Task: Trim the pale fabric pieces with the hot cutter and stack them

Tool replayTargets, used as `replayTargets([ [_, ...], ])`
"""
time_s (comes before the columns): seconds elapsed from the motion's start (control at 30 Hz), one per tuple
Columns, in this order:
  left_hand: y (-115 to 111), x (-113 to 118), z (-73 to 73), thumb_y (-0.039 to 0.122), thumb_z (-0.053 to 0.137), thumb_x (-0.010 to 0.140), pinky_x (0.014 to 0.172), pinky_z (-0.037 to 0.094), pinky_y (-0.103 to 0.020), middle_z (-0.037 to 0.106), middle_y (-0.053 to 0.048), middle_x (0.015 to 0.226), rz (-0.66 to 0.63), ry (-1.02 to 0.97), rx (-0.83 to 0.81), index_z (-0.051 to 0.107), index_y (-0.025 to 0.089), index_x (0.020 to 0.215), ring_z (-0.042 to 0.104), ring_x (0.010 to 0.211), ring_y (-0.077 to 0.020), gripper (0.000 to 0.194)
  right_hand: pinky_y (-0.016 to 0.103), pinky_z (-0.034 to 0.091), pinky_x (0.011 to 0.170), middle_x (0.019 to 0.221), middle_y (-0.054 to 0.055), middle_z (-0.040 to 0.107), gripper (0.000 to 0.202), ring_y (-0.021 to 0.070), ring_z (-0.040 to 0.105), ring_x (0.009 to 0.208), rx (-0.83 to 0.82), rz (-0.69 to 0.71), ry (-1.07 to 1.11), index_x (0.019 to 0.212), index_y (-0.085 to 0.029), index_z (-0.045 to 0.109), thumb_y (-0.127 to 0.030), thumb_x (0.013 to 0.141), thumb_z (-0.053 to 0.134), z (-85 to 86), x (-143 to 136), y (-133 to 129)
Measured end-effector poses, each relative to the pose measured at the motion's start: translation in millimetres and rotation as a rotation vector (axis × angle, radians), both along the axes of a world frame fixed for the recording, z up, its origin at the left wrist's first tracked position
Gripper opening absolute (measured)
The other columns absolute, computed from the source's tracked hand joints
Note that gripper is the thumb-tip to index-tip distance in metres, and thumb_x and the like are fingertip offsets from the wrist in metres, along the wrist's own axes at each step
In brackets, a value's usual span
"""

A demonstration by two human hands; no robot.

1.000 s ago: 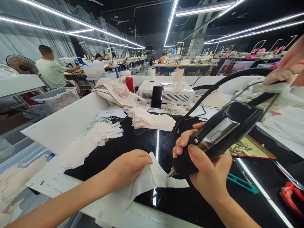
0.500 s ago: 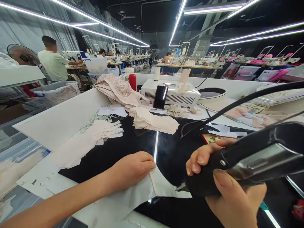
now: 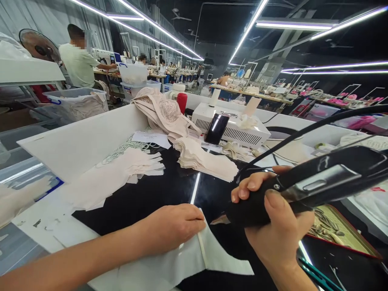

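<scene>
My left hand [image 3: 178,227] is closed on the upper edge of a pale fabric piece [image 3: 221,252] with a narrow raised seam, which lies over the black tabletop [image 3: 136,208]. My right hand [image 3: 279,218] is wrapped round a black handheld tool [image 3: 306,184] with a silver panel and a cable. The pointed metal tip of the tool is just above the fabric's curved edge, apart from it. Beyond my left hand lie a stack of pale cut pieces [image 3: 204,157] and another fanned pile of them [image 3: 115,176].
A phone [image 3: 217,129] leans on a white vented box [image 3: 236,123]. Lace-patterned garment parts [image 3: 157,109] and a red bottle [image 3: 182,102] stand at the back. A tray of metal pieces [image 3: 342,230] and teal tweezers [image 3: 318,275] lie right. A person [image 3: 77,60] sits at the far left.
The view has turned and tilted. The tool's tip has moved up and left, off the fabric's lower right end. The metal tray is now more visible. My left hand still grips the fabric.
</scene>
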State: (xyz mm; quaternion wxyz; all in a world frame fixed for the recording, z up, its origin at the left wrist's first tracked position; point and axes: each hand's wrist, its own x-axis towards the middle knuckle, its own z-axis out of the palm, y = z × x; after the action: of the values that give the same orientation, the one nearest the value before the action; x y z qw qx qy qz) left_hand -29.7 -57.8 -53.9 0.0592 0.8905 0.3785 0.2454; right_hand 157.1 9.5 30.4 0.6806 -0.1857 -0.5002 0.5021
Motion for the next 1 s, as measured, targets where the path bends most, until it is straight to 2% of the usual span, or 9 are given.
replayTargets([
  [0.27,-0.9,2.5,-6.6,0.006,0.055,0.106,0.093,0.065,-0.03,0.071,-0.009,0.127,0.03,0.043,0.057,0.068,0.014,0.123,0.071,0.115,-0.0221,0.023,0.027,0.055,0.05,0.073,-0.005,0.065,0.038,0.0145,0.062,0.057,0.001,-0.02,-0.009,0.107,-0.028,0.067,-0.033,0.078,0.091,-0.8,-11.0,4.8],
  [0.47,-3.1,2.3,-3.7,0.003,0.053,0.104,0.091,0.064,-0.028,0.071,-0.008,0.124,0.029,0.055,0.068,0.068,0.013,0.12,0.071,0.111,-0.0202,0.025,0.027,0.058,0.052,0.075,-0.005,0.068,0.037,0.0143,0.063,0.06,0.006,0.033,0.003,0.108,-0.028,0.068,-0.031,0.079,0.092,-3.3,-10.4,5.3],
  [0.67,-2.4,2.3,-3.3,0.004,0.054,0.104,0.084,0.065,-0.029,0.071,-0.008,0.126,0.04,0.045,0.058,0.067,0.014,0.123,0.071,0.11,-0.0206,0.026,0.028,0.057,0.051,0.076,-0.004,0.067,0.037,0.0148,0.063,0.059,0.026,0.02,-0.016,0.108,-0.028,0.066,-0.034,0.08,0.091,-7.3,-11.7,3.7],
  [1.0,-3.0,0.8,-3.0,0.003,0.054,0.102,0.091,0.065,-0.03,0.071,-0.01,0.127,0.016,0.011,0.037,0.068,0.015,0.122,0.072,0.113,-0.0214,0.027,0.029,0.055,0.051,0.076,-0.004,0.064,0.035,0.0151,0.062,0.059,0.021,-0.016,-0.03,0.109,-0.028,0.065,-0.032,0.083,0.088,-4.8,-5.8,-0.2],
])
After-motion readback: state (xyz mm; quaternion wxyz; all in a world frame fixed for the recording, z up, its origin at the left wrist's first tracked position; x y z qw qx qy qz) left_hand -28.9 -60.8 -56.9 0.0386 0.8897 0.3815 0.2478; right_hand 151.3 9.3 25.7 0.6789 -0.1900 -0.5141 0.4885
